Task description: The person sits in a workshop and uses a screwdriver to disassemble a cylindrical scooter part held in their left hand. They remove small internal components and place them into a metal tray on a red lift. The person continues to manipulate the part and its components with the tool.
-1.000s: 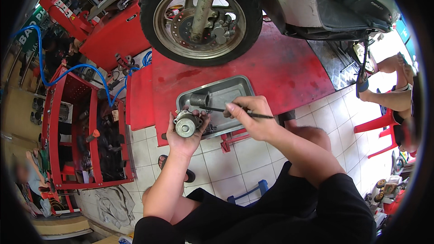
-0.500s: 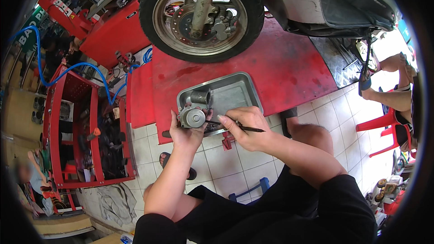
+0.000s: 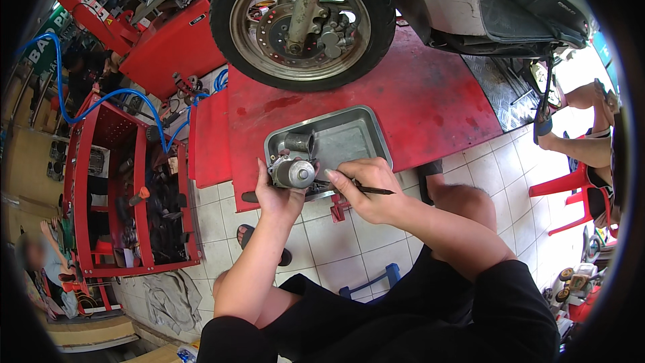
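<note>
My left hand point(image 3: 281, 198) grips a round silver metal motor part point(image 3: 292, 173) over the near left of a steel tray point(image 3: 373, 126). My right hand point(image 3: 368, 188) is closed on a thin dark rod-like tool point(image 3: 375, 190), its tip at or near the part's right side; exact contact is hard to see. A hollow metal cylinder point(image 3: 299, 142) lies inside the tray, just beyond the part. The tray sits on a red platform point(image 3: 430, 94).
A scooter's front wheel point(image 3: 302, 27) stands beyond the tray. A red tool cart point(image 3: 84, 181) and blue hose point(image 3: 121, 94) are at left. A seated person's leg point(image 3: 571, 144) and red stool point(image 3: 557, 188) are at right, a blurred person point(image 3: 40, 262) at far left.
My right hand has moved down toward me, bringing the tool lower. My left hand has raised its fingers slightly and tilted the motor part, so more of its side shows.
</note>
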`<state>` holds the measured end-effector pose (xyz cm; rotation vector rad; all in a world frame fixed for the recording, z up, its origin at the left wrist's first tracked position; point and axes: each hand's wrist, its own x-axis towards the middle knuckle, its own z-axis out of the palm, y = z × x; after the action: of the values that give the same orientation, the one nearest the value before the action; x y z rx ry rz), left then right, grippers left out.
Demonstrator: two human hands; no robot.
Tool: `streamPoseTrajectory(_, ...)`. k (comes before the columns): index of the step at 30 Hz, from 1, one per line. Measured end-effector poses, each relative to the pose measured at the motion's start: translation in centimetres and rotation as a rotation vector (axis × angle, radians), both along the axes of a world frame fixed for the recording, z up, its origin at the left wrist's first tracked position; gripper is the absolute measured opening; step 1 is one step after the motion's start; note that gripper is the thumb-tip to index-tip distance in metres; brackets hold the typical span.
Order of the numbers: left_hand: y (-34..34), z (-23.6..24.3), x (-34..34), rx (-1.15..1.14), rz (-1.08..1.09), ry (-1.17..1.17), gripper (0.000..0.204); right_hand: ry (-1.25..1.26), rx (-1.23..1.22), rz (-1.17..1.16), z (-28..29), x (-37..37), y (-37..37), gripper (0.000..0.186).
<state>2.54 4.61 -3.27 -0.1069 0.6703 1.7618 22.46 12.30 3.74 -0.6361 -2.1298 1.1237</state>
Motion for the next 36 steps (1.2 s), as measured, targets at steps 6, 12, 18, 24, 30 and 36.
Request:
streamPoseTrajectory(6, 0.1, 0.1, 0.4, -0.089, 0.008, 0.09, 0.059, -0.043, -0.123, -0.003, 0.1, -0.1, 0.2, 0.036)
streamPoseTrajectory(12, 0.1, -0.7, 1.1, -0.068, -0.004, 0.135, 0.058, -0.063, -0.679, -0.075, -0.1, -0.6, 0.2, 0.037)
streamPoseTrajectory(18, 0.1, 0.4, 1.3, -0.152, -0.011, 0.183, 0.055, -0.096, -0.467, 0.11, -0.9, -0.4, 0.2, 0.028)
streamPoseTrajectory(24, 0.0, 1.5, 0.7, -0.267, -0.128, 0.243, 0.056, -0.055, -0.048, 0.403, -1.2, 0.1, 1.3, 0.02)
streamPoseTrajectory(30, -0.3, 1.6, 0.3, -0.31, -0.194, 0.181, 0.058, -0.184, -0.115, 0.606, 0.0, 0.6, 2.6, 0.021)
streamPoseTrajectory(36, -0.6, 1.3, -0.3, -0.305, -0.266, 0.192, 0.058, -0.106, 0.108, 0.703, 0.1, 0.7, 2.8, 0.024)
